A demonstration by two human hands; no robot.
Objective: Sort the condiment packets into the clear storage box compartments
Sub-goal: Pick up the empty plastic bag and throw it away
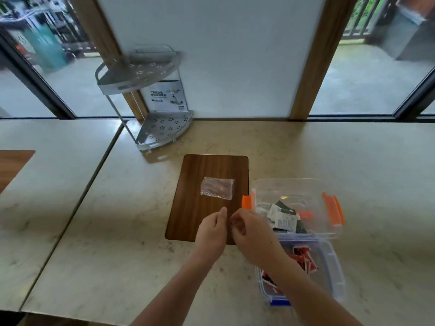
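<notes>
Over the near edge of a dark wooden board (188, 208), my left hand (213, 231) and my right hand (251, 234) meet. Between the fingers of my right hand sits a small dark reddish packet (235, 224); my left hand's fingers reach toward it, and whether they touch it is unclear. A clear plastic bag (217, 187) lies flat farther back on the board. To the right stands a clear box with orange latches (329, 205) holding white and black packets (282, 217). In front of it a clear box with blue latches (334, 274) holds red packets (303, 257), partly hidden by my right forearm.
A grey two-tier corner rack (150, 107) stands at the back of the marble counter (117, 220), against the window post. A seam divides this counter from another slab on the left, where the corner of a second wooden board (11, 165) shows.
</notes>
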